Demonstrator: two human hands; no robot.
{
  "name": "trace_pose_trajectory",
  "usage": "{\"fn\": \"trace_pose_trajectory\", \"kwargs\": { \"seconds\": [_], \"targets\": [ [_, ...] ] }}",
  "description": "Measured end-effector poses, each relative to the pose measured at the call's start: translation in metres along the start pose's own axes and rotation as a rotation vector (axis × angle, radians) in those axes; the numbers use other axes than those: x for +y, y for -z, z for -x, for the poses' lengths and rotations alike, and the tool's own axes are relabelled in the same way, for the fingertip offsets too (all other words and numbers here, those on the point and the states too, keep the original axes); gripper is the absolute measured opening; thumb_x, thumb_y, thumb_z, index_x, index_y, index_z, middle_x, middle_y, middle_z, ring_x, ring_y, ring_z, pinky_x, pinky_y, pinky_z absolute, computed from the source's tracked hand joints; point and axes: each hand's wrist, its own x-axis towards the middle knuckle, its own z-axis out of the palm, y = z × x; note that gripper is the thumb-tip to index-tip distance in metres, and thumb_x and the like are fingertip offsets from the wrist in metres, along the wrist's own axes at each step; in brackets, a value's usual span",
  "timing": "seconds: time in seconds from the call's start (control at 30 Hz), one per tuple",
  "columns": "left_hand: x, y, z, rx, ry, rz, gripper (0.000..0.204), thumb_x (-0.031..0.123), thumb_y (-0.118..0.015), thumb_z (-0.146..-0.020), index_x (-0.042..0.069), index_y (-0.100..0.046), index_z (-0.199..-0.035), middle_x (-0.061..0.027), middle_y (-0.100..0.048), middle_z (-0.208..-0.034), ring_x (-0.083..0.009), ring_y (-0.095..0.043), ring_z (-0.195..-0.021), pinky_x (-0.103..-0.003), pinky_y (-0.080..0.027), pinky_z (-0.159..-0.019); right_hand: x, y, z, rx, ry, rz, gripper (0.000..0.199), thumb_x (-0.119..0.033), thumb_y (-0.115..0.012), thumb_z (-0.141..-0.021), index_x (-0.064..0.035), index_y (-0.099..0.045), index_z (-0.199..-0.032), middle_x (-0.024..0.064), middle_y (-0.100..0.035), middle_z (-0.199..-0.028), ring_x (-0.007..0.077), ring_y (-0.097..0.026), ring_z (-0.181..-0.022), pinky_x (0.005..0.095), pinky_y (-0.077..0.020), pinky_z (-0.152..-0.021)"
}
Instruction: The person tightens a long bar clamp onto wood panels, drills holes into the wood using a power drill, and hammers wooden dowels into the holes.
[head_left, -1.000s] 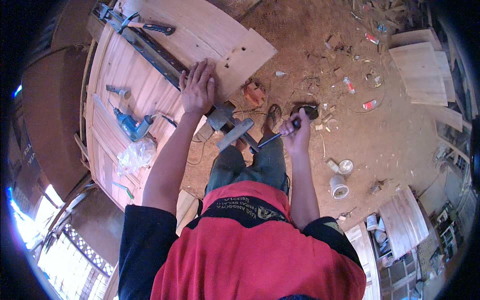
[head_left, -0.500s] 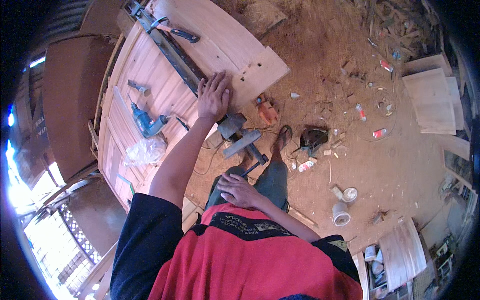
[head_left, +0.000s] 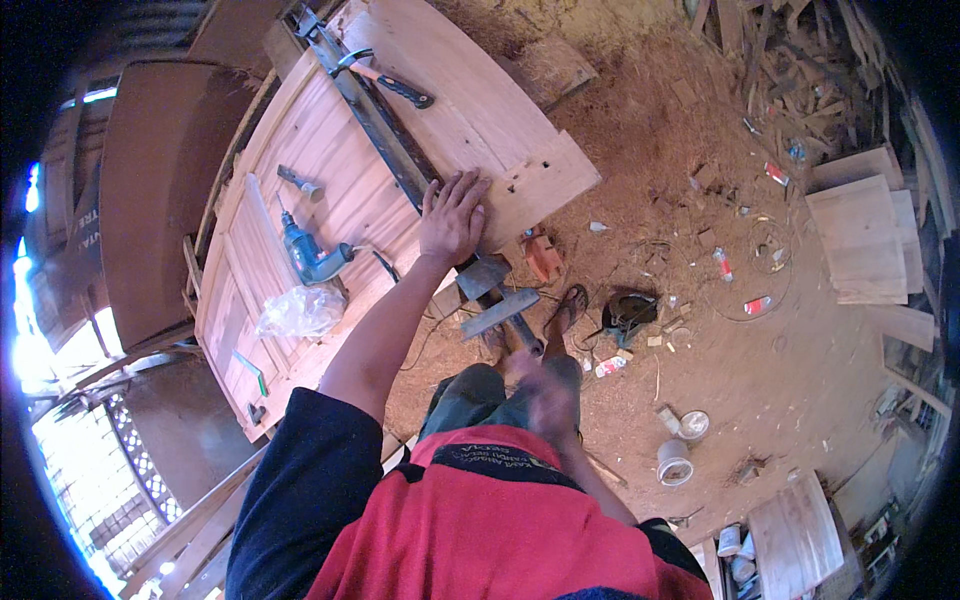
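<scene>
My left hand lies flat, fingers stretched forward, over a long metal bar clamp and the edge of a pale wooden panel. The clamp runs along the wooden door, its jaw end jutting toward my legs. Close to the clamp's screw end, my right hand is smeared by motion, so its fingers and any grip cannot be made out. A claw hammer rests across the clamp and panel.
On the door lie a blue power drill, a chisel and a clear plastic bag. An orange tool, a dark power tool, bottles and a white bucket litter the dusty floor. Boards lean at right.
My right hand has moved right and away from its place at the clamp's handle and is now blurred. My left hand stays on the clamp and panel. The whole view has shifted slightly.
</scene>
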Motion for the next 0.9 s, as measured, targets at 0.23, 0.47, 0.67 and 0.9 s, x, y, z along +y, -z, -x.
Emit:
{"fn": "trace_pose_trajectory", "kwargs": {
  "seconds": [0.23,0.47,0.67,0.9],
  "targets": [
    [0.0,0.0,0.001,0.012,-0.003,-0.017,0.046,0.03,-0.051,-0.098,0.019,-0.053,-0.143,-0.0053,-0.047,-0.153,-0.028,-0.04,-0.144,-0.055,-0.021,-0.121,0.056,0.02,-0.017,0.229,-0.75,-0.574,0.044,-0.033,-0.042,-0.104,-0.0037,-0.05,-0.135,0.016,-0.059,-0.133,0.0339,-0.058,-0.124,0.0523,-0.0477,-0.105],
    [-0.023,0.011,-0.023,0.092,0.056,0.3,0.045,0.027,-0.057,-0.096,0.015,-0.054,-0.139,-0.0171,-0.057,-0.137,-0.0367,-0.049,-0.131,-0.053,-0.036,-0.111,0.04,0.061,-0.077,0.452,-0.423,-0.572,0.047,-0.049,-0.05,-0.097,-0.0098,-0.055,-0.121,0.0094,-0.064,-0.114,0.0281,-0.064,-0.114,0.0502,-0.0518,-0.094],
    [-0.093,0.019,-0.101,0.18,0.238,0.293,0.049,0.028,-0.057,-0.096,0.015,-0.049,-0.142,-0.0314,-0.058,-0.127,-0.0479,-0.056,-0.118,-0.052,-0.046,-0.103,0.033,0.04,-0.099,0.526,-0.541,-0.543,0.034,-0.045,-0.056,-0.097,-0.0126,-0.058,-0.107,0.0063,-0.066,-0.091,0.0238,-0.069,-0.088,0.0404,-0.0554,-0.071],
    [-0.151,0.023,-0.186,-0.104,0.457,0.209,0.054,0.046,-0.047,-0.099,0.017,-0.05,-0.144,-0.0346,-0.058,-0.127,-0.0507,-0.056,-0.119,-0.054,-0.045,-0.105,0.023,0.022,-0.114,0.839,-0.195,-0.587,0.026,-0.036,-0.05,-0.1,-0.0109,-0.056,-0.093,0.0057,-0.057,-0.07,0.0238,-0.06,-0.068,0.0408,-0.0543,-0.067]
  ]
}}
